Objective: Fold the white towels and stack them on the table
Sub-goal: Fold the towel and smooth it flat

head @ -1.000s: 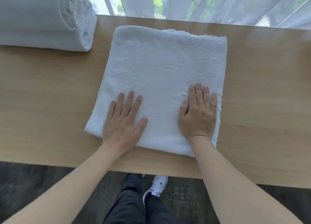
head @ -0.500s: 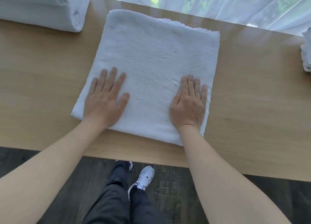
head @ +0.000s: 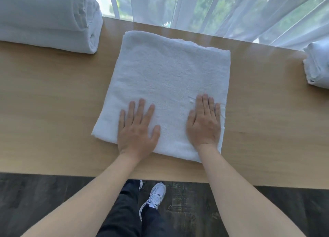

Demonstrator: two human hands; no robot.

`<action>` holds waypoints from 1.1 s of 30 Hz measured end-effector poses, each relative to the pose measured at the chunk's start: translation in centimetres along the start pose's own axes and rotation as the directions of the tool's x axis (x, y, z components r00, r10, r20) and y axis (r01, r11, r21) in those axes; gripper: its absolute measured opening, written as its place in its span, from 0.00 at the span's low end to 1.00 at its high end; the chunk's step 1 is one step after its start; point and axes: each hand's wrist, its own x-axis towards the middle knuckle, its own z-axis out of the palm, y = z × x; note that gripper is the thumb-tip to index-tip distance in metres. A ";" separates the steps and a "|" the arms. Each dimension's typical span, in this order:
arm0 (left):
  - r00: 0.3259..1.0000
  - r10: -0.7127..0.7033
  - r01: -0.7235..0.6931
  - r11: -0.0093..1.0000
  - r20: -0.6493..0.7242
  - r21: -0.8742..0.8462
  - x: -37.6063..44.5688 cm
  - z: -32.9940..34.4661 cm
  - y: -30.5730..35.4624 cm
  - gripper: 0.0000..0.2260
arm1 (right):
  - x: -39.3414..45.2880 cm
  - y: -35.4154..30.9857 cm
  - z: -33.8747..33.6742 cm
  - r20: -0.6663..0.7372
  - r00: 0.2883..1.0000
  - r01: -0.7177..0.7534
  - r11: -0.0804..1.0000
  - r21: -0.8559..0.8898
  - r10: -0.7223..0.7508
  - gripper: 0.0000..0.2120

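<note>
A white towel, folded into a rough square, lies flat in the middle of the wooden table. My left hand rests palm down on its near left part, fingers straight and spread. My right hand lies flat on the near right part, fingers together, close to the towel's right edge. Neither hand grips the cloth. A stack of folded white towels sits at the table's far left.
Another white towel bundle lies at the right edge of the view. Sheer curtains hang behind the table's far edge. The near table edge runs just behind my wrists, with dark floor and my legs below.
The view has shifted between frames. My left hand has slid right, toward the towel's middle. My right hand stays flat on the near right part.
</note>
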 end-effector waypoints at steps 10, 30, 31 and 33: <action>0.875 0.472 -0.477 0.879 0.109 0.021 10.6 -2.2 -7.6 0.29 | -3.3 -8.2 0.5 0.103 0.930 -0.357 0.934 0.017 0.354 0.39; 0.998 -0.067 0.069 0.965 0.015 -0.252 6.5 -1.6 -2.1 0.32 | 4.7 -4.0 -0.8 0.230 0.948 0.211 0.976 0.058 -0.218 0.28; 1.000 -0.023 0.019 0.973 -0.015 -0.228 6.8 -1.3 -2.6 0.32 | 5.1 -3.3 -0.7 0.260 0.938 0.223 0.974 0.049 -0.228 0.29; 0.998 0.054 -0.062 0.977 -0.041 -0.203 7.5 -0.9 -3.6 0.31 | 4.8 -3.0 -0.4 0.279 0.935 0.213 0.976 0.048 -0.218 0.30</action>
